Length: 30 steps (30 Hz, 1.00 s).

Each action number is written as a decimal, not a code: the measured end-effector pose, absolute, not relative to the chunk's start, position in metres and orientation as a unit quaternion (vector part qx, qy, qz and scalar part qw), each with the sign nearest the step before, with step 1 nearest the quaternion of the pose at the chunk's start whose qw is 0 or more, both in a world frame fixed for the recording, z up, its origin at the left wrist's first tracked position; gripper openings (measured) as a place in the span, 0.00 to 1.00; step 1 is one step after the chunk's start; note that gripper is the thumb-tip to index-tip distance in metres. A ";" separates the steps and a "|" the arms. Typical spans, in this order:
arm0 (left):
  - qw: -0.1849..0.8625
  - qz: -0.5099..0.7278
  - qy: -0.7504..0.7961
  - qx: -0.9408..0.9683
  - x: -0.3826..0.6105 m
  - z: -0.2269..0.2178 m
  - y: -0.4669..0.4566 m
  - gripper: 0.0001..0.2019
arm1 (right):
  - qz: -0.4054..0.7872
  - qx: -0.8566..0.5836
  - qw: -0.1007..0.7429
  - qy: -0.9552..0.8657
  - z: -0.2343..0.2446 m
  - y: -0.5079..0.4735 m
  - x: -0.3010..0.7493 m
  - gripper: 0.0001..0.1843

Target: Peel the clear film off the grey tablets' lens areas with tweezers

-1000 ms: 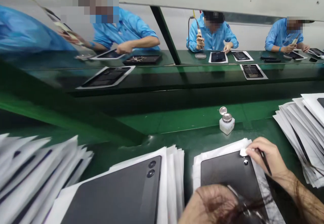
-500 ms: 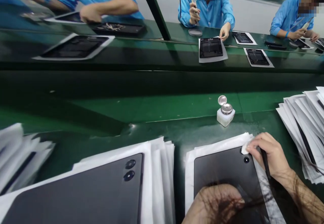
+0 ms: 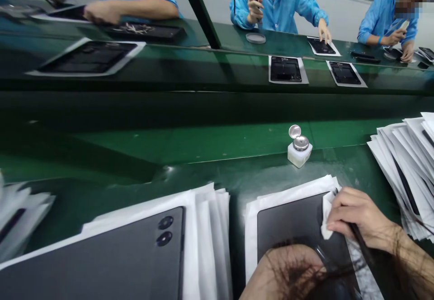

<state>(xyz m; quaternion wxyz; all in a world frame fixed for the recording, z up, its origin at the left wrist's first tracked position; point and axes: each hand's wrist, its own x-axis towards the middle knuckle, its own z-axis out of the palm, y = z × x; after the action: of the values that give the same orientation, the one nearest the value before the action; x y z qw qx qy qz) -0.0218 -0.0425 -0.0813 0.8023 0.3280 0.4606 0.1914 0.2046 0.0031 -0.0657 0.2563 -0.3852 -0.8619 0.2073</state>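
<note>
A dark grey tablet point(image 3: 288, 221) lies back up on white sheets in front of me. My right hand point(image 3: 356, 216) pinches a folded white wipe point(image 3: 326, 216) and presses it on the tablet's upper right corner, covering the camera lenses. A thin dark stick-like thing also shows under that hand, too unclear to name. My left hand point(image 3: 288, 266) rests on the lower part of the tablet, its fingers mostly hidden behind strands of hair. Beyond the tablet stands a small white dispenser bottle point(image 3: 299, 155) with its metal lid flipped up.
To the left, another grey tablet point(image 3: 101, 264) tops a stack of white sheets point(image 3: 212, 241). More layered sheets point(image 3: 400, 155) sit at the right edge and others point(image 3: 27, 218) at far left. Across the green bench, people in blue handle open tablet housings point(image 3: 285, 69).
My right hand has moved the wipe slightly down and left over the camera lenses, and more of the wipe shows. Across the bench, one person's hand has moved to another housing.
</note>
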 end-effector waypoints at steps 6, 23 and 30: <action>0.826 0.197 0.448 0.279 -0.023 -0.077 -0.043 0.07 | 0.087 -0.504 0.291 -0.808 -0.055 0.027 0.217 0.09; 0.793 0.165 0.452 0.374 -0.028 -0.056 -0.036 0.13 | 0.123 -0.492 0.310 -0.804 -0.068 -0.011 0.187 0.07; 0.787 0.167 0.442 0.397 -0.030 -0.053 -0.034 0.16 | 0.142 -0.458 0.310 -0.821 -0.072 -0.013 0.189 0.06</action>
<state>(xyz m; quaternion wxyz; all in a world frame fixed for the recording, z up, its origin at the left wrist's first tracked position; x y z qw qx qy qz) -0.0296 -0.0338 -0.0533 0.7866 0.3970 0.4424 0.1673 0.1891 -0.0131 -0.0721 0.3104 -0.4581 -0.8208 0.1416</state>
